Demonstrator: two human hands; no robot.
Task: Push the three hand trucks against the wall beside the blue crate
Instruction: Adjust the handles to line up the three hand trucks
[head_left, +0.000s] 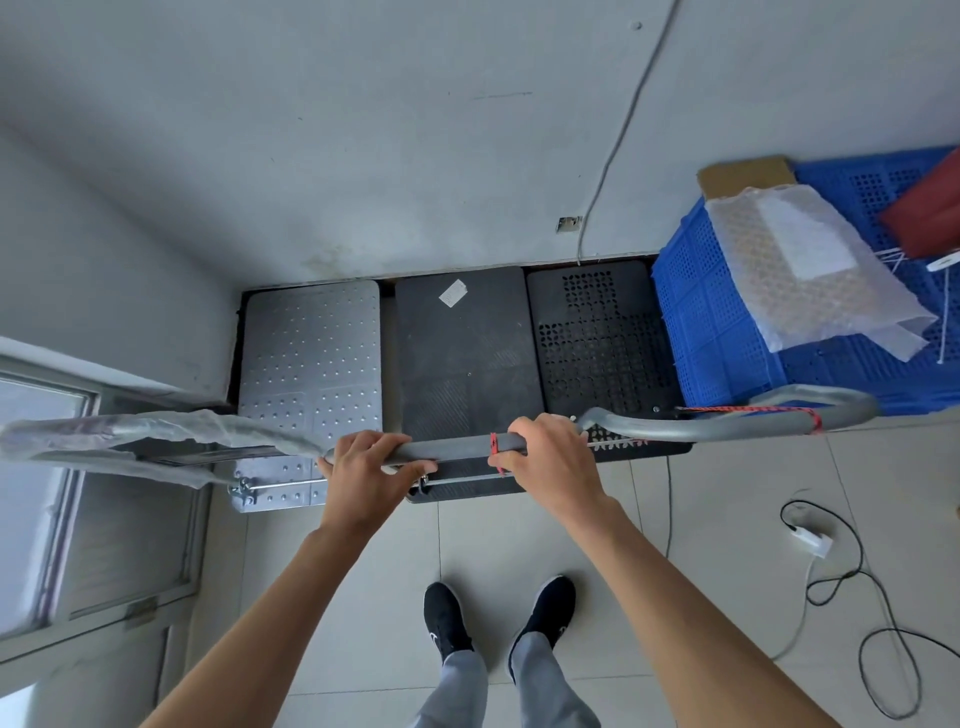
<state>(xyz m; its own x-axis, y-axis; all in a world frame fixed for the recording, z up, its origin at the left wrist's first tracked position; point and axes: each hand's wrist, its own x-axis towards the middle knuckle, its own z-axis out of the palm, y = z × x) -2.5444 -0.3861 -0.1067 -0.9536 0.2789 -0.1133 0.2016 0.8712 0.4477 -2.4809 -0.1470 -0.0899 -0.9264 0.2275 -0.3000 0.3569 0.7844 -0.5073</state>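
"Hand trucks (465, 353): where have you got them?"

"All three side by side, far edges at the foot of the wall (415, 156). The holed black truck (597, 338) sits just beside the blue crate (711, 338). My left hand (363, 467) and right hand (545, 457) are both curled round the middle truck's handle (457, 448)."

"So what worries you?"

"Tangling, mostly. The handles crowd together at my hands. The plastic-wrapped handle (156, 431) of the silver truck (311, 353) ends right by my left hand, and the grey handle (727, 423) with the red cord (753, 412) begins by my right. A crooked shove could hook one on another and drag a neighbour off line."

"Anything else?"

"A thin cable (618, 140) hangs down the wall towards the gap behind the trucks, and a hard push might pinch it. I reckon they roll, so they may creep back once I let go. The black lead (852, 587) on the floor (519, 545) lies off to my right, and I could catch a foot in it stepping away."
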